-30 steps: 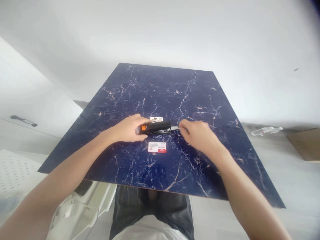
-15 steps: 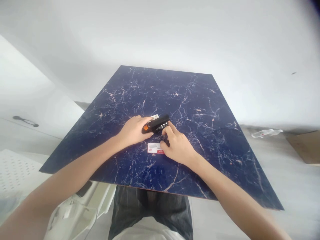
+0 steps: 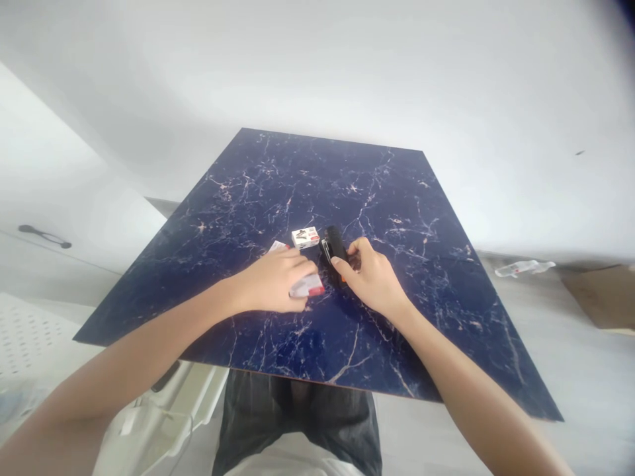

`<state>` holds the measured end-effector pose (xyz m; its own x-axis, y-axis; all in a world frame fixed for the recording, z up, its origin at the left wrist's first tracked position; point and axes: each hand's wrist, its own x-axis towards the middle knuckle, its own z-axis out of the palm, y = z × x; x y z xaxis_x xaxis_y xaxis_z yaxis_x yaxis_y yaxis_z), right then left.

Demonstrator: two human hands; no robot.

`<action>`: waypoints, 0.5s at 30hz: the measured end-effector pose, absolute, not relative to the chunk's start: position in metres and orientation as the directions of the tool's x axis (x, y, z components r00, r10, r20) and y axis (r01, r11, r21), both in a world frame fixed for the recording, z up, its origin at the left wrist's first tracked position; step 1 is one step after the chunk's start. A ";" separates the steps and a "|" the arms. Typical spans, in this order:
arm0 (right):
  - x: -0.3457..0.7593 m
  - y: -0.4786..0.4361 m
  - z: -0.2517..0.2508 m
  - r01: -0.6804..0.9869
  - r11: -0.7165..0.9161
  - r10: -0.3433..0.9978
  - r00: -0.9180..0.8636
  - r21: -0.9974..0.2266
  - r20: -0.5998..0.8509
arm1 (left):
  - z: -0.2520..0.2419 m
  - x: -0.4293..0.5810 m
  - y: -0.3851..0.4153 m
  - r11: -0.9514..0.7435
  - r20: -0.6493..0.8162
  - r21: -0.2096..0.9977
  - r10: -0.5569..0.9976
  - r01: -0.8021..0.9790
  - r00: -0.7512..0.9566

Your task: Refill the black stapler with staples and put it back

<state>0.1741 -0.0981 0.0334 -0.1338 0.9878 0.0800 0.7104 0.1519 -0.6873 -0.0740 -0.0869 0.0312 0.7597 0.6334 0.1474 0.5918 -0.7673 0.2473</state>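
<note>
Stapler (image 3: 335,243), black with an orange end, is now grasped in the right hand (image 3: 373,279), whereas a moment ago it was held by the left hand (image 3: 272,283). It is kept near the middle of the tabletop, with its long body pointed away from the wearer and the orange end just showing beside the right palm. Whether it touches the surface cannot be told. The right fingers are curled around it, with the thumb pressed on the near side. The left hand is now placed on a red-and-white staple box (image 3: 308,286), with fingers bent over it. The box seems to be held, but a firm grip cannot be confirmed. A white staple box (image 3: 305,237) is seen just beyond, close to the stapler's left side and untouched. A small white-and-red card (image 3: 278,246) is partly covered by the left hand. All of these are laid on a navy marble-pattern tabletop (image 3: 347,188). A clear plastic bottle (image 3: 523,268) is lying on the floor to the right, near a cardboard sheet (image 3: 605,297).
</note>
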 end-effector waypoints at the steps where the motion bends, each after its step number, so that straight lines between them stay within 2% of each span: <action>1: 0.173 -0.099 0.035 0.707 0.134 0.990 -0.125 -0.694 0.063 | 0.031 -0.071 -0.088 -0.714 0.153 0.206 0.699 0.669 0.698; 4: 0.170 -0.102 0.035 0.683 0.124 0.989 -0.140 -0.720 0.038 | 0.028 -0.059 -0.095 -0.614 0.181 0.187 0.789 0.767 0.587; 8: 0.167 -0.106 0.033 0.640 0.132 0.986 -0.160 -0.757 0.036 | 0.028 -0.055 -0.099 -0.667 0.174 0.280 0.742 0.690 0.647; 12: 0.169 -0.106 0.032 0.637 0.123 0.985 -0.170 -0.761 0.017 | 0.046 -0.085 -0.081 -0.663 0.150 0.260 0.746 0.702 0.649; 15: 0.170 -0.105 0.032 0.638 0.117 0.986 -0.169 -0.761 0.009 | 0.055 -0.116 -0.061 -0.682 0.065 0.295 0.713 0.669 0.698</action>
